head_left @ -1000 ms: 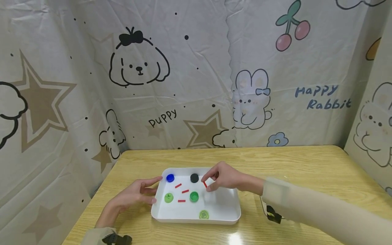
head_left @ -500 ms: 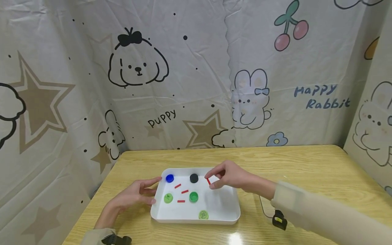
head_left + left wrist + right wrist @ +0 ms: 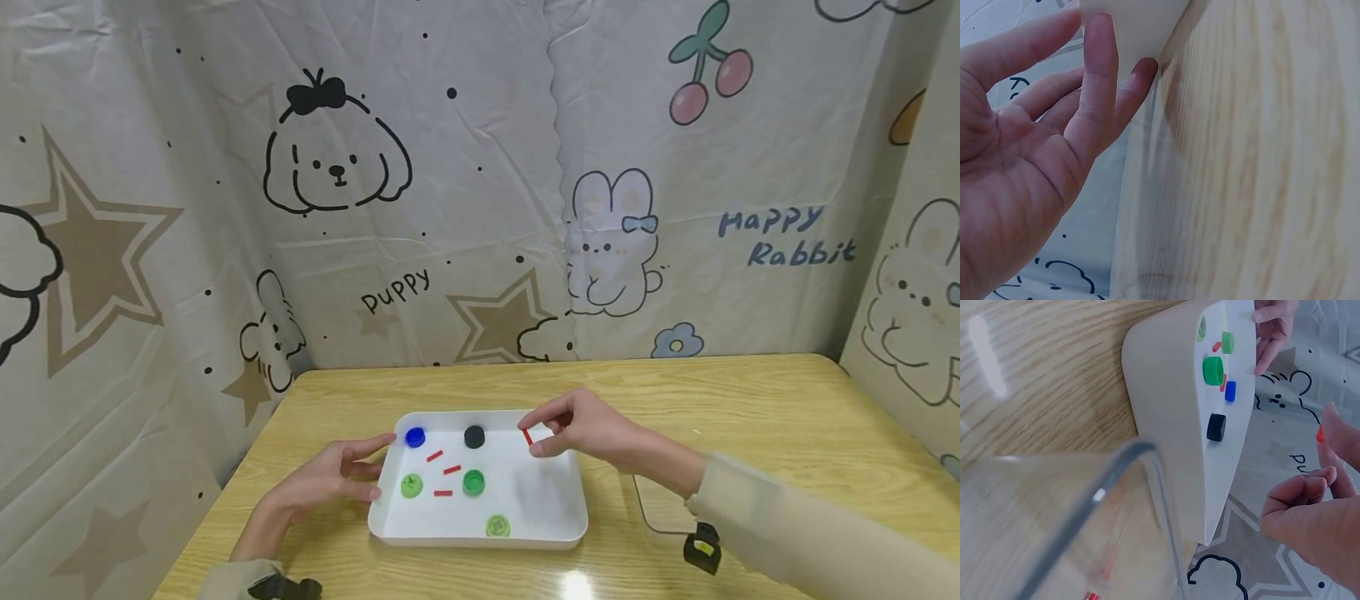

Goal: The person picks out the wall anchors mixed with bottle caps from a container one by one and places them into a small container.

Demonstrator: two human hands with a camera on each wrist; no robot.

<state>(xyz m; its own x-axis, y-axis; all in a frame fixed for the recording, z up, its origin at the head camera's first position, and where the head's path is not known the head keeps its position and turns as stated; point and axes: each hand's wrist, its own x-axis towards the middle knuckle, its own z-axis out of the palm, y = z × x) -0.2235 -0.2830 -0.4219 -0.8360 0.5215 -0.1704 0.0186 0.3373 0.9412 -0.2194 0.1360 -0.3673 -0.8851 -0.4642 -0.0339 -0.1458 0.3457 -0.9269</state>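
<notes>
My right hand (image 3: 585,427) pinches a short red stick (image 3: 527,437) between thumb and index finger, above the right back part of a white tray (image 3: 543,504). In the right wrist view only a bit of that red stick (image 3: 1320,433) shows by the fingertips. Spread, fairly relaxed fingers of my left hand (image 3: 330,475) touch the tray's left side; the left wrist view has the fingertips against the white wall (image 3: 1138,28). Inside the tray lie three more red sticks (image 3: 443,493), a blue cap (image 3: 415,437), a black cap (image 3: 474,437), a green cap (image 3: 473,482) and two light green caps (image 3: 412,486).
A clear container (image 3: 663,504) stands right of the tray, partly behind the right sleeve. Its rim (image 3: 1072,519) fills the right wrist view's foreground, with red pieces (image 3: 1092,595) visible through it. Printed cloth (image 3: 480,208) hangs behind the wooden table (image 3: 712,400).
My right hand has moved right across the tray, carrying the red stick, and its arm shifted right too, uncovering more of the clear container. The left hand stays at the tray's side.
</notes>
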